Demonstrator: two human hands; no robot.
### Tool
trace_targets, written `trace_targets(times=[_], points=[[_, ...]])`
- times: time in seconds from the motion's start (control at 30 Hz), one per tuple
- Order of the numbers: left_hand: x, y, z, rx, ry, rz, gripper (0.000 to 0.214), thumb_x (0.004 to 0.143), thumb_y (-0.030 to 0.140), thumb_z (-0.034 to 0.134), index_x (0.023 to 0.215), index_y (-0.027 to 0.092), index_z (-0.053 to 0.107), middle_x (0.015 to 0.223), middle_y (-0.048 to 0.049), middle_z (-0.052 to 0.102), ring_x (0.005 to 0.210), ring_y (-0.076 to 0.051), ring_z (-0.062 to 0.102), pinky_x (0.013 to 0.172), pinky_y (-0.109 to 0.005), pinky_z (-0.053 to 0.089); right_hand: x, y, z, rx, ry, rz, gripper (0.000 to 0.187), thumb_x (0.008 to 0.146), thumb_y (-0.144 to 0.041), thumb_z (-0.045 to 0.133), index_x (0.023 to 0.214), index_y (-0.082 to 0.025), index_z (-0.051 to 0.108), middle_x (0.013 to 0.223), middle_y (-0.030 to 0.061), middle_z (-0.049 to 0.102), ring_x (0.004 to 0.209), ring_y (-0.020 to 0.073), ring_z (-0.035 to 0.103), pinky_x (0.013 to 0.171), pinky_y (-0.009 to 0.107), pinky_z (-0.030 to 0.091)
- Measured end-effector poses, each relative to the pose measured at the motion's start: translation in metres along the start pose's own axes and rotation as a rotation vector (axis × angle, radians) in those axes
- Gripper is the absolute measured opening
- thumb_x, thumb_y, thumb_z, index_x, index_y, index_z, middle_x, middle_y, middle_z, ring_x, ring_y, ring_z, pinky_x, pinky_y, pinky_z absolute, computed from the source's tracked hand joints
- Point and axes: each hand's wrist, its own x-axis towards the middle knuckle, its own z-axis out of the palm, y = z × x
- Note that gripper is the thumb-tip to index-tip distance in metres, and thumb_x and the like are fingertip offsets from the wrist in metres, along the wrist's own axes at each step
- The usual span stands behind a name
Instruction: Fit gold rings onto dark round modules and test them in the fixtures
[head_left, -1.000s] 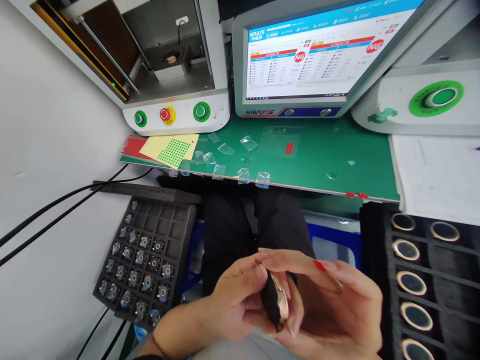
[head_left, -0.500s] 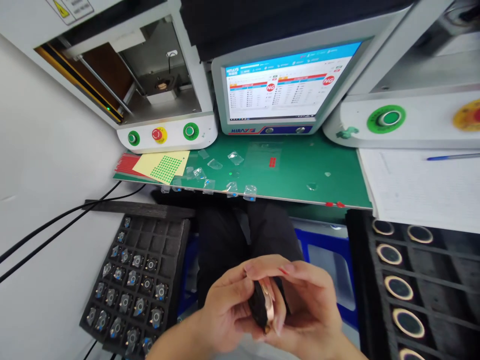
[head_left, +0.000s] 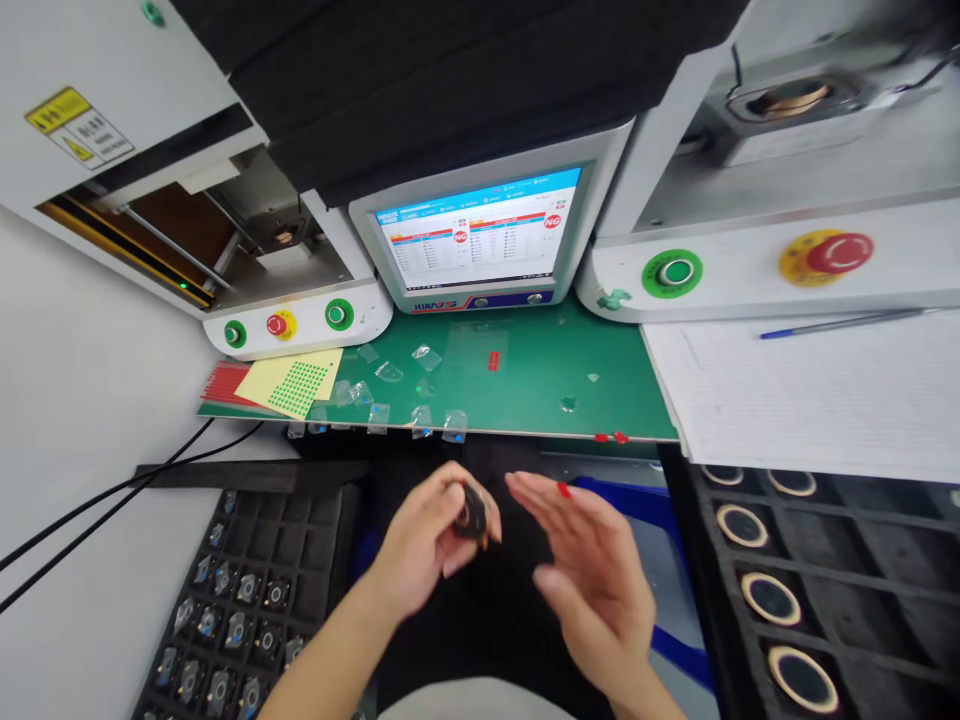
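Observation:
My left hand point(head_left: 431, 540) pinches a small dark round part point(head_left: 471, 512) between thumb and fingers, above my lap. The part stands on edge, and much of it is covered by my fingers; a hint of copper colour shows at its lower edge. Apart from it, to the right, my right hand point(head_left: 592, 575) is open with fingers stretched out and nothing in them. A small red sticker point(head_left: 564, 490) clings to a finger of that hand.
A black tray point(head_left: 319, 545) of film-covered parts lies left. Another black tray point(head_left: 847, 570) on the right holds discs with gold rims. Film scraps point(head_left: 421, 420) and red stickers point(head_left: 493, 361) lie on the green mat point(head_left: 525, 400), below a monitor point(head_left: 480, 235) showing NG.
My hands have come apart; the right has let go of the round part and opened. The left, still holding it, has moved up and left in view. The camera view has shifted.

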Motion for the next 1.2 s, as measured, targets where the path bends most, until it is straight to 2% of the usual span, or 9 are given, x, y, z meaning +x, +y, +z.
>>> trace_targets(times=[0.1, 0.27, 0.37, 0.47, 0.63, 0.77, 0.87, 1.07, 1.2], points=[[0.056, 0.006, -0.010, 0.556, 0.150, 0.136, 0.028, 0.098, 0.035, 0.034, 0.087, 0.016, 0.051, 0.065, 0.0008, 0.053, 0.043, -0.008, 0.038, 0.049, -0.022, 0.035, 0.015, 0.007, -0.012, 0.008, 0.347, 0.106, 0.014, 0.086, -0.013, 0.064, 0.096, -0.022, 0.069, 0.106, 0.0060, 0.071, 0.098, 0.0161, 0.070, 0.083, 0.029, 0.059], [0.120, 0.002, -0.001, 0.896, 0.273, 0.224, 0.014, 0.095, 0.018, 0.045, 0.086, 0.016, 0.055, 0.084, -0.0046, 0.060, 0.067, -0.015, 0.058, 0.080, -0.031, 0.044, 0.029, 0.011, -0.022, 0.033, 0.457, 0.249, 0.006, 0.079, -0.024, 0.073, 0.076, -0.019, 0.072, 0.102, 0.0084, 0.073, 0.089, 0.0162, 0.069, 0.074, 0.028, 0.060], [0.134, -0.001, 0.008, 1.046, 0.309, 0.227, 0.010, 0.094, 0.014, 0.048, 0.096, 0.015, 0.058, 0.101, -0.0113, 0.063, 0.091, -0.022, 0.063, 0.086, -0.034, 0.045, 0.027, 0.013, -0.027, 0.017, 0.451, 0.278, 0.010, 0.076, -0.025, 0.076, 0.070, -0.018, 0.072, 0.100, 0.0094, 0.073, 0.084, 0.0168, 0.069, 0.070, 0.029, 0.060], [0.138, -0.005, 0.015, 1.170, 0.351, 0.196, 0.016, 0.093, 0.014, 0.051, 0.107, 0.010, 0.058, 0.102, -0.0151, 0.066, 0.094, -0.027, 0.064, 0.083, -0.037, 0.047, 0.016, 0.020, -0.034, 0.020, 0.404, 0.347, 0.015, 0.072, -0.028, 0.078, 0.065, -0.017, 0.071, 0.091, 0.0085, 0.073, 0.076, 0.0159, 0.069, 0.064, 0.027, 0.060], [0.129, -0.012, 0.017, 1.328, 0.434, 0.184, 0.016, 0.092, 0.020, 0.057, 0.102, 0.009, 0.062, 0.109, -0.0168, 0.064, 0.104, -0.029, 0.061, 0.087, -0.038, 0.049, -0.016, 0.054, -0.048, -0.028, 0.361, 0.555, 0.022, 0.059, -0.034, 0.087, 0.062, -0.018, 0.072, 0.081, 0.0059, 0.072, 0.075, 0.0171, 0.068, 0.058, 0.026, 0.060], [0.081, -0.031, -0.006, 1.346, 0.435, 0.425, 0.020, 0.092, 0.019, 0.052, 0.108, 0.011, 0.062, 0.119, -0.0112, 0.063, 0.106, -0.023, 0.060, 0.093, -0.033, 0.049, -0.034, 0.080, -0.053, -0.056, 0.265, 0.732, 0.030, 0.048, -0.038, 0.091, 0.060, -0.018, 0.073, 0.075, 0.0034, 0.070, 0.066, 0.0149, 0.066, 0.056, 0.027, 0.061], [0.013, -0.064, -0.047, 1.244, 0.536, 0.690, 0.015, 0.092, 0.019, 0.048, 0.096, 0.016, 0.063, 0.097, -0.0042, 0.070, 0.089, -0.016, 0.065, 0.085, -0.027, 0.054, -0.040, 0.088, -0.054, -0.092, 0.206, 0.763, 0.030, 0.046, -0.037, 0.092, 0.059, -0.018, 0.073, 0.077, 0.0036, 0.070, 0.068, 0.0152, 0.068, 0.061, 0.028, 0.063], [-0.124, -0.132, -0.171, 1.224, 1.023, 0.363, 0.020, 0.098, 0.027, 0.048, 0.089, 0.015, 0.061, 0.079, -0.0018, 0.064, 0.068, -0.013, 0.062, 0.063, -0.027, 0.054, -0.040, 0.096, -0.053, -0.167, 0.117, 0.800, 0.031, 0.047, -0.037, 0.092, 0.060, -0.016, 0.073, 0.087, 0.0063, 0.069, 0.072, 0.0144, 0.067, 0.058, 0.022, 0.061], [-0.172, -0.157, -0.214, 1.218, 1.207, 0.059, 0.022, 0.094, 0.035, 0.056, 0.098, 0.014, 0.062, 0.092, -0.0032, 0.064, 0.077, -0.014, 0.062, 0.068, -0.029, 0.055, -0.042, 0.100, -0.050, -0.202, 0.129, 0.730, 0.029, 0.049, -0.036, 0.091, 0.061, -0.017, 0.073, 0.087, 0.0057, 0.069, 0.067, 0.0134, 0.066, 0.053, 0.022, 0.059]])
